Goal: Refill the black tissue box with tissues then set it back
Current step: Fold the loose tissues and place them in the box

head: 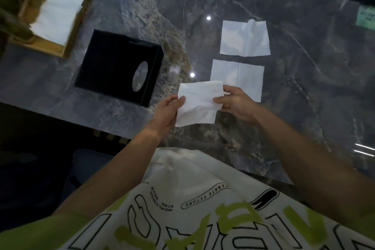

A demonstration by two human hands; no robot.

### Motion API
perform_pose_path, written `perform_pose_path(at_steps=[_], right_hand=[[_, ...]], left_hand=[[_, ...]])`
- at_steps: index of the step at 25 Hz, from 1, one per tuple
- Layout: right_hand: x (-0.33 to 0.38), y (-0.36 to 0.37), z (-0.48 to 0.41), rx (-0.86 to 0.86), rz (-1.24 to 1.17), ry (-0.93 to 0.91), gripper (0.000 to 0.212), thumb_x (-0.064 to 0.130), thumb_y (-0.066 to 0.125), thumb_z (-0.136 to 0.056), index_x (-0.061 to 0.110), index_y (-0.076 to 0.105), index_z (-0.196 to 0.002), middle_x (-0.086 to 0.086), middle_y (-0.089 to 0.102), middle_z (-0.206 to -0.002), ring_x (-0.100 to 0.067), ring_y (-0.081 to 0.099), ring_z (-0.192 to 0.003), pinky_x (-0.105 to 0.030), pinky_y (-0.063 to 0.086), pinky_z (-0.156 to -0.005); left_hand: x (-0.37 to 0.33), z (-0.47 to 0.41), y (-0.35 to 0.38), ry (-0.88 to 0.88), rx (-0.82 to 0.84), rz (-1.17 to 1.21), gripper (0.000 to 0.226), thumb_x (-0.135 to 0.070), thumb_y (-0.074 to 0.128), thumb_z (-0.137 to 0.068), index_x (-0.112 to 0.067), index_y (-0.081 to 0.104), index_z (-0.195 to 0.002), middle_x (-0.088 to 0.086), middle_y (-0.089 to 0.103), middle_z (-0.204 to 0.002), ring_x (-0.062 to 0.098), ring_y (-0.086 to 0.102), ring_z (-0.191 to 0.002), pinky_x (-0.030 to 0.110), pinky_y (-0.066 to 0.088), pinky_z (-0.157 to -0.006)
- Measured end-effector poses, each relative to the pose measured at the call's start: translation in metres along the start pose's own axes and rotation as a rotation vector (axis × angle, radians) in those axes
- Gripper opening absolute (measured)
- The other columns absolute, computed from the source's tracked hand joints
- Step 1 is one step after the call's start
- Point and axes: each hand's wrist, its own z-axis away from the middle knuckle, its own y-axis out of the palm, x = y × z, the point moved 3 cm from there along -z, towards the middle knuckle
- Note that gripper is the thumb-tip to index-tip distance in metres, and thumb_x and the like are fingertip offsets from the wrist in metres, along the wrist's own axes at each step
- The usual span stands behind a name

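Note:
The black tissue box (113, 65) lies on the dark marble table (304, 87), left of centre, its open side facing up and the oval slot (140, 76) showing the table through it. I hold one white tissue (197, 103) above the table's near edge, my left hand (168, 111) pinching its left edge and my right hand (235, 103) pinching its right edge. Two more tissues lie flat to the right of the box: one near my right hand (241, 78) and one farther back (244, 36).
A wooden tray (50, 46) with a stack of white tissues (58, 16) stands at the far left corner. A green card (365, 16) lies at the right edge. A dark chair seat sits below the table's near edge on the left.

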Motion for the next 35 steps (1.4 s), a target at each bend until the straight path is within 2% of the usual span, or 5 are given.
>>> perform_pose_path(at_steps=[7,18,23,28,35], right_hand=[[0.023,0.075,-0.021,-0.091,-0.014,-0.051,0.033,0.000,0.061,-0.089,0.007,0.061,-0.121,-0.008,0.068,-0.113,-0.021,0.067,-0.098,-0.032,0.059,-0.080],[0.053,0.163,-0.055,-0.172,-0.217,-0.090,0.040,-0.006,0.054,-0.091,0.012,0.061,-0.126,-0.008,0.067,-0.120,-0.024,0.066,-0.107,-0.037,0.056,-0.091],[0.066,0.161,-0.065,-0.136,-0.244,-0.086,0.042,-0.012,0.053,-0.089,0.001,0.058,-0.129,-0.011,0.067,-0.116,-0.020,0.068,-0.096,-0.028,0.059,-0.077],[0.073,0.156,-0.072,-0.085,-0.083,-0.154,0.038,-0.010,0.052,-0.091,0.012,0.063,-0.120,-0.007,0.068,-0.113,-0.015,0.071,-0.089,-0.027,0.060,-0.070],[0.085,0.165,-0.062,-0.112,0.219,-0.349,0.040,-0.013,0.054,-0.086,0.020,0.072,-0.071,0.010,0.071,-0.074,0.001,0.067,-0.069,-0.017,0.055,-0.061]], left_hand=[[-0.065,-0.033,-0.073,-0.013,0.185,-0.040,0.013,-0.009,0.061,-0.093,-0.008,0.066,-0.105,0.010,0.070,-0.099,0.021,0.069,-0.086,0.032,0.060,-0.075],[-0.141,-0.064,-0.163,0.017,0.381,-0.091,0.020,0.007,0.055,-0.092,-0.007,0.068,-0.097,0.006,0.074,-0.091,0.015,0.072,-0.085,0.025,0.058,-0.075],[-0.149,-0.064,-0.165,0.075,0.304,-0.141,0.020,0.007,0.057,-0.090,-0.008,0.068,-0.085,-0.001,0.075,-0.078,0.010,0.072,-0.079,0.021,0.057,-0.070],[-0.149,-0.051,-0.166,0.109,0.238,-0.228,0.015,0.005,0.060,-0.090,-0.008,0.067,-0.087,-0.003,0.075,-0.077,0.009,0.073,-0.077,0.021,0.057,-0.068],[-0.157,-0.051,-0.173,0.147,0.218,-0.297,0.036,0.004,0.045,-0.094,-0.013,0.074,-0.079,0.001,0.074,-0.078,0.013,0.070,-0.076,0.022,0.058,-0.066]])
